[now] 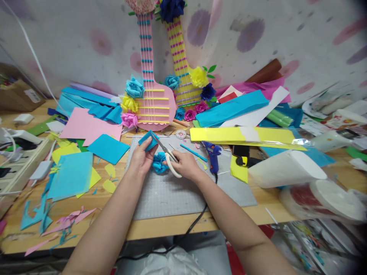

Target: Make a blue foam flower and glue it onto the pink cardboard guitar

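A blue plastic glue gun [213, 154] rests on the grey gridded mat [172, 202] near the wooden worktop [160, 226] front edge. Over the mat, the left hand [142, 157] pinches a blue rectangular paper piece [147, 135]; the right hand [183, 163] grips white-handled metal scissors [166, 149], partly hiding a blue crepe-paper flower [159, 165].

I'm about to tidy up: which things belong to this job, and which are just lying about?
Probably the job:
white-handled metal scissors, in the right hand
flat blue paper piece, in the left hand
ruffled blue paper flower
grey gridded cutting mat

Probably lying about:
thin pink paper scraps
white rectangular adapter
brown cardboard box
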